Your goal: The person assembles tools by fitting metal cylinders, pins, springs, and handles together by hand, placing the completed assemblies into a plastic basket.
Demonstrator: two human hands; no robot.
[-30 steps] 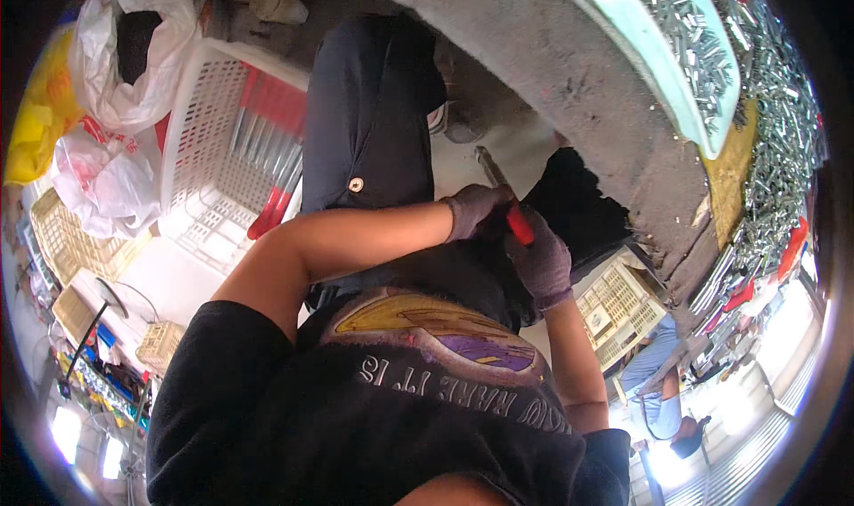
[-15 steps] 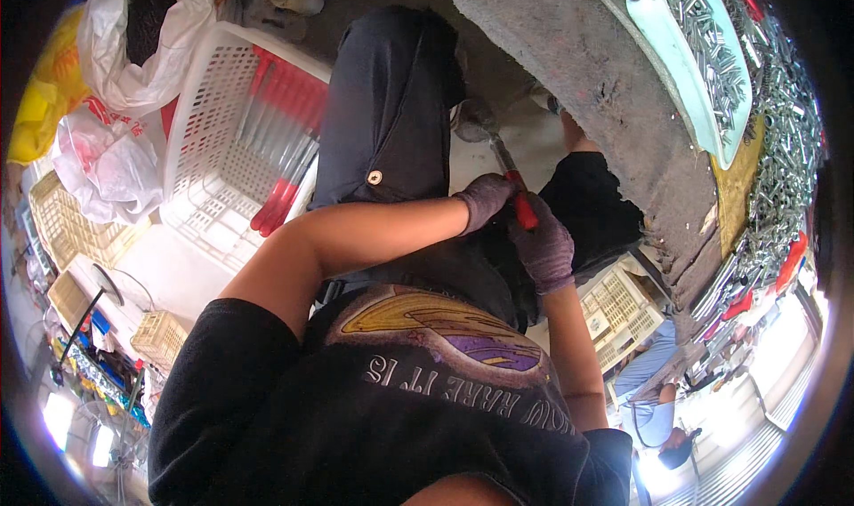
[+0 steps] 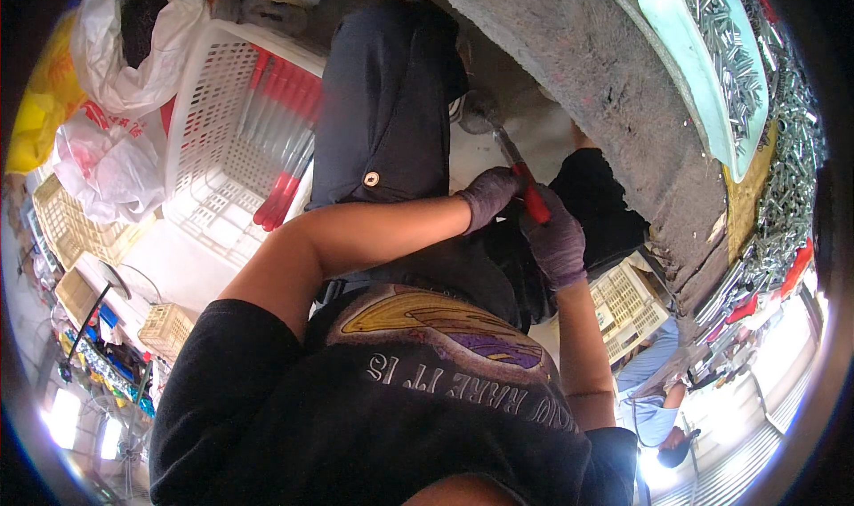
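A red-handled tool [image 3: 531, 195] with a bare metal shaft lies between my hands, its shaft pointing away from me. My left hand [image 3: 489, 198], in a purple-grey knit glove, is closed against the upper part of the red grip. Gloved the same way, my right hand [image 3: 554, 242] closes around its lower part from the right; some fingers are hidden behind it. At the shaft's far end is a dull round metal shape [image 3: 479, 115]; I cannot tell whether it belongs to the tool. Several similar red-and-metal tools [image 3: 289, 106] lie in the white crate [image 3: 191, 119] to my left.
White sacks [image 3: 111, 164] and a yellow bag stand beyond the crate. On the right, a worn grey bench edge [image 3: 614, 88] carries a pale-green tray [image 3: 680, 52] of small metal pins and heaps of metal parts. Another person [image 3: 654, 417] is at the lower right.
Both hands and the tool have shifted slightly right, with the right hand showing a bit more open space beside the left. The view has tilted a little; both hands stay on the tool.
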